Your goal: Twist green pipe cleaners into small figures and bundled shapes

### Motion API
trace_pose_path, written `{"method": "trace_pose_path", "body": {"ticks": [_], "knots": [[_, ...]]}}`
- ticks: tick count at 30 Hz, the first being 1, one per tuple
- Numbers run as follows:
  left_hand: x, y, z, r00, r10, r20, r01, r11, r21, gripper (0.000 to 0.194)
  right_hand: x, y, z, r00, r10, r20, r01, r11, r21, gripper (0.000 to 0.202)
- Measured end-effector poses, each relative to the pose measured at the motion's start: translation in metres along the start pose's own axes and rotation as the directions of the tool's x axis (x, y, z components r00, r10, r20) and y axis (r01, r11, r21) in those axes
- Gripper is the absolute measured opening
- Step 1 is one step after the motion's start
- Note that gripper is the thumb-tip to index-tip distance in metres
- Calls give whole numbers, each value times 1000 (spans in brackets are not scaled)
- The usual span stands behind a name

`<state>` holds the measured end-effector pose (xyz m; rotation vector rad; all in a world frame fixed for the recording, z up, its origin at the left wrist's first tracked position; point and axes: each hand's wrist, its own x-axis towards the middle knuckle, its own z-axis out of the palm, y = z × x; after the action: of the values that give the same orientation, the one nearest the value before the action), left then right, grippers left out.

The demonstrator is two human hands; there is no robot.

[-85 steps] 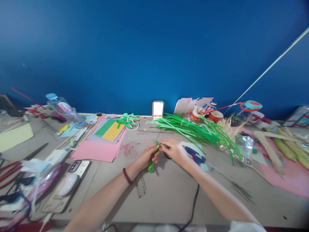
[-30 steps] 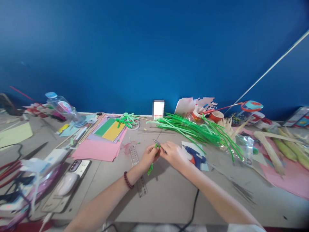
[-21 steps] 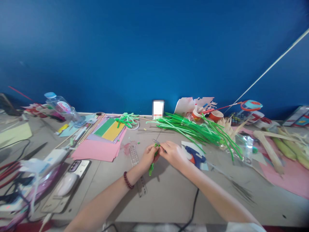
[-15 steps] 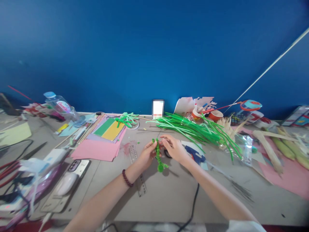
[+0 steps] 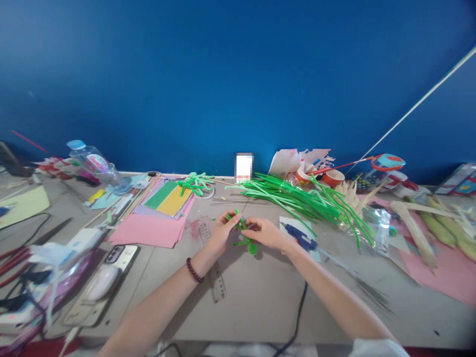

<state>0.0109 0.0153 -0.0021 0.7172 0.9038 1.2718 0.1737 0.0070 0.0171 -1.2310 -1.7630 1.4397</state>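
Between my two hands is a small green pipe-cleaner figure (image 5: 252,247) with a round coiled end pointing down toward me. My left hand (image 5: 225,229) pinches its upper part between thumb and fingers. On the other side, the fingers of my right hand (image 5: 265,233) close on the figure's middle and partly hide it. Beneath my left forearm a clear ruler (image 5: 217,285) lies on the table. Just right of my right hand rests a blue glue gun (image 5: 303,239) on a pale sheet. Beyond my hands spreads a bundle of green pipe cleaners (image 5: 308,201).
At the left lie pink paper sheets (image 5: 148,230), a phone (image 5: 92,307) with a white mouse (image 5: 104,283) on it, and a plastic bottle (image 5: 94,161). More twisted green pipe cleaners (image 5: 197,183) sit at the back. Corn cobs (image 5: 439,223) and paper cups (image 5: 332,177) stand right.
The green figure has turned between my hands, its coiled end swinging a little right and up. My right hand has moved lower onto it; my left hand has shifted slightly left.
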Motion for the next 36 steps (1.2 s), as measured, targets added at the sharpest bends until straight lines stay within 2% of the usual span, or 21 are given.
{"method": "trace_pose_path", "body": {"ticks": [6,10,13,16,23,36], "knots": [[-3,6,2,998,-58,30,58,998,-19,29,1,1,-6,994,109,-6,-109,993,50,41],[-3,4,-1,984,-88,152,82,996,45,31,-1,-3,-8,994,106,-3,-106,993,42,40],[0,0,-4,967,-78,241,48,990,130,27,-1,-7,-11,996,89,-20,-88,996,17,38],[4,-5,-8,957,-62,285,7,981,192,21,-2,-9,-15,997,71,-24,-72,997,-21,36],[3,-8,-8,977,27,213,-83,963,258,12,-1,-6,-18,998,55,-22,-55,998,-28,36],[4,-5,-7,992,39,121,-54,990,129,21,0,-4,-21,997,65,-36,-67,996,-66,35]]}}
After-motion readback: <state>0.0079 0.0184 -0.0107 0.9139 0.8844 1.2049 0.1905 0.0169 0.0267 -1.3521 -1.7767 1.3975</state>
